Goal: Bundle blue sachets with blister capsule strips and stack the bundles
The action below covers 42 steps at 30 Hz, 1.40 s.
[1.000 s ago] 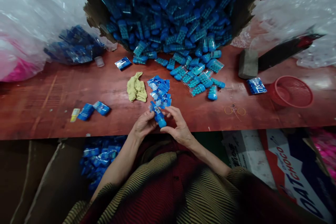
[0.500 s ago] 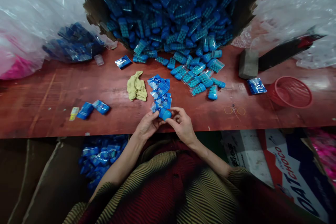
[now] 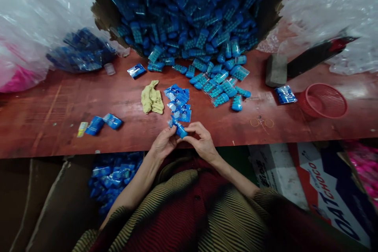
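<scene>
A small blue bottle [image 3: 180, 130] is held between my two hands at the table's front edge, tilted, with its blue end toward my right hand. My left hand [image 3: 164, 141] is closed on its left end, where a printed blue paper piece seems to lie against it. The thumb and fingers of my right hand [image 3: 202, 141] pinch the other end. Just beyond them lies a spread of printed blue labels [image 3: 178, 96]. A crumpled yellow cloth [image 3: 152, 97] is left of the labels. Loose clear bottles of blue beads [image 3: 220, 88] lie farther right.
A torn-edged carton [image 3: 273, 19] full of bead bottles opens at the back. At right stand a grey block [image 3: 276, 71] and a red basket [image 3: 323, 101]. Blue packets [image 3: 94, 125] lie at left. Below the table are more blue packets [image 3: 115, 177] and a printed carton [image 3: 321, 189].
The bottle has turned in my fingers, its blue end now pointing more down and right, with more of its side showing. The view has shifted slightly.
</scene>
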Each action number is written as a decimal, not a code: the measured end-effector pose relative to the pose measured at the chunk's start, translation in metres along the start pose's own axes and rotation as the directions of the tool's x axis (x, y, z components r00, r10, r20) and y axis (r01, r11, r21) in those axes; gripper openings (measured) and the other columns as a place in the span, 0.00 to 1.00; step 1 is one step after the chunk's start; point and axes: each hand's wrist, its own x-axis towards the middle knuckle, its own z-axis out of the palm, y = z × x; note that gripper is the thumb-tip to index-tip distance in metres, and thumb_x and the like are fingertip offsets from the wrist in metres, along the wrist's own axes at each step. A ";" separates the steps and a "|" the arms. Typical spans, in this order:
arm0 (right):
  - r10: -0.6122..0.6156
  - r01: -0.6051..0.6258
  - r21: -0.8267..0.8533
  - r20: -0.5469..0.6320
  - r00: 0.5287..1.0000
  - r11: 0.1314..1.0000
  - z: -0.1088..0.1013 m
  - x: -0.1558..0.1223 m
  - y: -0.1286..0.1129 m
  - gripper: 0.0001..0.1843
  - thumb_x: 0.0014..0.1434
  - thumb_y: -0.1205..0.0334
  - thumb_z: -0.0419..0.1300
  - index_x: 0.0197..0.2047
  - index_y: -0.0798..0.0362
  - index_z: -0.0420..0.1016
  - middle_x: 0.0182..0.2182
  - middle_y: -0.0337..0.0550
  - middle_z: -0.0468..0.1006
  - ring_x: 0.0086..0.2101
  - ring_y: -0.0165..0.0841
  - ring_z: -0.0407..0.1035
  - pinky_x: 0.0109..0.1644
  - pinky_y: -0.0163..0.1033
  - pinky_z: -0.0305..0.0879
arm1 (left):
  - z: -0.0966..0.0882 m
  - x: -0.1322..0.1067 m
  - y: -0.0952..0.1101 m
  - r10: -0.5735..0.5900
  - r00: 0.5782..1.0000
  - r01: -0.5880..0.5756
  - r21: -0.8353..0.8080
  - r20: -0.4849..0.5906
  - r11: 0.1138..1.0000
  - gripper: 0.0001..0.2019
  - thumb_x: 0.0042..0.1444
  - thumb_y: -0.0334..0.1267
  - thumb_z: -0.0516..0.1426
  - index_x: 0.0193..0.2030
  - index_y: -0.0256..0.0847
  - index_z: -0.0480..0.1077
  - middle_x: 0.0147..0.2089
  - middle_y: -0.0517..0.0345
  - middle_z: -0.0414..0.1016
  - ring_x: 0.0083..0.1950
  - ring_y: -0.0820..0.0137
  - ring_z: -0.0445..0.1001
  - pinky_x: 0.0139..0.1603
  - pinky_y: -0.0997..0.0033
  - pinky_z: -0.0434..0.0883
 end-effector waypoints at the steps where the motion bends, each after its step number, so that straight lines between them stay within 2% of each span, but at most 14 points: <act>1: 0.020 -0.020 0.033 0.007 1.000 0.999 -0.002 0.001 0.000 0.10 0.53 0.61 0.63 0.41 0.45 0.76 0.39 0.41 0.69 0.42 0.33 0.68 0.49 0.41 0.67 | -0.001 -0.001 0.001 0.000 1.000 0.000 0.002 0.018 1.000 0.05 0.48 0.30 0.62 0.28 0.36 0.70 0.25 0.59 0.74 0.26 0.73 0.74 0.26 0.76 0.71; 3: 0.043 -0.045 0.080 0.033 0.999 0.996 -0.006 0.004 -0.001 0.20 0.51 0.61 0.66 0.48 0.42 0.74 0.46 0.41 0.67 0.47 0.34 0.66 0.56 0.43 0.63 | 0.000 -0.002 0.002 -0.023 0.998 0.021 0.035 0.060 0.999 0.05 0.48 0.31 0.63 0.29 0.36 0.70 0.26 0.57 0.75 0.27 0.71 0.75 0.26 0.75 0.71; 6: 0.051 -0.071 0.146 0.140 0.989 0.987 -0.011 0.006 -0.002 0.35 0.49 0.61 0.67 0.59 0.37 0.63 0.52 0.40 0.65 0.52 0.35 0.63 0.59 0.45 0.60 | 0.004 -0.003 0.003 -0.067 0.993 0.058 0.088 0.097 0.994 0.07 0.47 0.32 0.63 0.33 0.35 0.72 0.28 0.53 0.76 0.29 0.68 0.77 0.29 0.73 0.73; 10: 0.095 -0.157 0.220 0.267 0.959 0.963 -0.012 0.006 -0.001 0.42 0.49 0.61 0.67 0.64 0.35 0.55 0.57 0.40 0.63 0.52 0.35 0.63 0.55 0.42 0.65 | 0.009 -0.003 0.002 -0.081 0.989 0.070 0.088 0.127 0.994 0.11 0.46 0.33 0.64 0.38 0.35 0.73 0.28 0.54 0.77 0.30 0.67 0.77 0.32 0.71 0.74; 13: 0.129 -0.217 0.288 0.296 0.946 0.933 -0.011 0.005 0.003 0.44 0.47 0.61 0.68 0.64 0.34 0.53 0.59 0.40 0.60 0.50 0.34 0.65 0.51 0.39 0.68 | 0.007 -0.003 0.002 -0.085 0.978 0.068 0.099 0.188 0.993 0.16 0.44 0.34 0.65 0.42 0.36 0.73 0.31 0.52 0.78 0.30 0.66 0.77 0.31 0.71 0.73; 17: 0.121 -0.250 0.372 0.338 0.933 0.894 -0.011 0.005 0.007 0.45 0.46 0.63 0.69 0.64 0.34 0.54 0.58 0.39 0.60 0.46 0.32 0.66 0.46 0.36 0.69 | 0.004 -0.005 0.002 -0.102 0.970 0.079 0.114 0.220 0.990 0.20 0.44 0.36 0.66 0.45 0.35 0.72 0.33 0.51 0.78 0.33 0.65 0.78 0.35 0.69 0.73; 21: 0.126 -0.321 0.449 0.412 0.902 0.834 -0.012 0.008 0.007 0.48 0.45 0.65 0.69 0.64 0.32 0.52 0.57 0.38 0.61 0.40 0.27 0.67 0.42 0.33 0.69 | 0.006 -0.011 0.002 -0.116 0.952 0.081 0.132 0.284 0.988 0.25 0.40 0.39 0.68 0.47 0.34 0.72 0.30 0.53 0.78 0.32 0.68 0.77 0.32 0.74 0.70; 24: 0.124 -0.360 0.482 0.453 0.883 0.799 -0.014 0.011 0.004 0.51 0.44 0.66 0.69 0.65 0.31 0.49 0.53 0.37 0.63 0.38 0.26 0.67 0.40 0.32 0.69 | 0.009 -0.016 0.003 -0.121 0.945 0.077 0.150 0.304 0.986 0.26 0.40 0.40 0.68 0.47 0.35 0.72 0.30 0.54 0.78 0.30 0.71 0.75 0.30 0.77 0.69; 30: 0.131 -0.365 0.472 0.457 0.880 0.802 -0.016 0.014 0.004 0.52 0.43 0.66 0.69 0.65 0.32 0.48 0.50 0.38 0.64 0.42 0.30 0.65 0.42 0.34 0.68 | 0.014 -0.022 0.000 -0.104 0.960 0.064 0.157 0.261 0.986 0.24 0.41 0.40 0.67 0.47 0.36 0.74 0.28 0.56 0.78 0.30 0.72 0.75 0.36 0.75 0.70; 33: 0.124 -0.367 0.497 0.456 0.881 0.786 -0.016 0.013 0.004 0.50 0.45 0.66 0.68 0.65 0.32 0.47 0.48 0.37 0.65 0.43 0.30 0.65 0.44 0.35 0.68 | 0.015 -0.023 -0.002 -0.083 0.968 0.050 0.145 0.236 0.988 0.23 0.43 0.40 0.67 0.48 0.37 0.73 0.30 0.56 0.78 0.32 0.72 0.75 0.38 0.74 0.71; 37: 0.117 -0.359 0.527 0.436 0.892 0.770 -0.016 0.012 0.002 0.48 0.46 0.65 0.67 0.65 0.33 0.49 0.48 0.37 0.65 0.43 0.30 0.64 0.45 0.35 0.68 | 0.018 -0.022 -0.006 -0.040 0.977 0.010 0.142 0.208 0.990 0.23 0.44 0.41 0.66 0.48 0.37 0.73 0.35 0.53 0.78 0.34 0.70 0.75 0.34 0.74 0.71; 42: 0.168 -0.383 0.542 0.404 0.899 0.748 -0.016 0.013 0.000 0.51 0.45 0.65 0.67 0.66 0.34 0.45 0.49 0.37 0.66 0.42 0.30 0.66 0.43 0.35 0.70 | 0.027 -0.022 -0.010 -0.001 0.986 -0.019 0.123 0.166 0.992 0.22 0.44 0.45 0.65 0.46 0.37 0.74 0.37 0.53 0.78 0.32 0.72 0.74 0.29 0.76 0.70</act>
